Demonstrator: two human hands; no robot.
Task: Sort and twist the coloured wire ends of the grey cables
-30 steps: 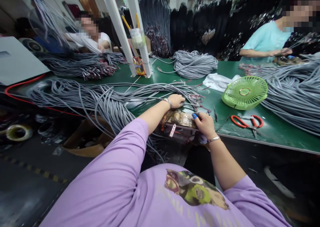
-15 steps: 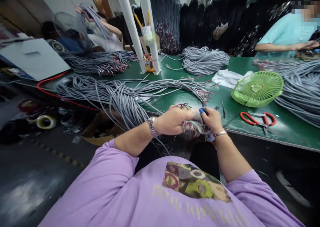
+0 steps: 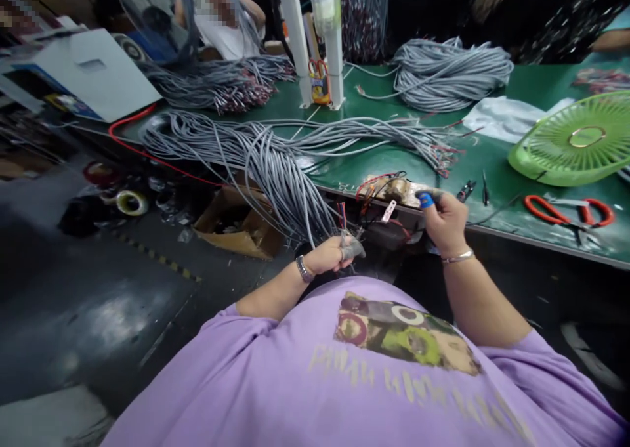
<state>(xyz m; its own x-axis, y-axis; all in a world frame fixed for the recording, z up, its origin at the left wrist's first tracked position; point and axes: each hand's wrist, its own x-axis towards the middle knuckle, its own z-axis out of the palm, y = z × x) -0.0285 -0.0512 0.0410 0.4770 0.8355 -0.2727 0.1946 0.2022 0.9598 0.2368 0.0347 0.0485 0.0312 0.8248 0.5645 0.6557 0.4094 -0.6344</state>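
Observation:
My left hand (image 3: 329,255) is closed in front of my body, just below the table's edge. It grips a grey cable whose fanned-out coloured wires (image 3: 342,216) stick up above the fist. A grey covering is on its fingertips. My right hand (image 3: 449,222) is pinched closed by the table's front edge, with blue tape on the thumb; whatever lies between its fingertips cannot be made out. Between the hands, a small worn device (image 3: 394,188) with red and black leads sits at the edge. A large bundle of grey cables (image 3: 275,165) hangs over the edge beside my left hand.
On the green table (image 3: 364,165) lie red-handled scissors (image 3: 568,214), small cutters (image 3: 465,191), tweezers (image 3: 485,188) and a green fan (image 3: 581,138). A coiled cable bundle (image 3: 453,73) is behind, beside a white post (image 3: 335,60). A cardboard box (image 3: 241,227) stands below; another person (image 3: 226,20) is across the table.
My hands have moved apart; they were together at the table's edge. The left has dropped toward my body with the cable, uncovering the small device. The view has tilted down and turned left.

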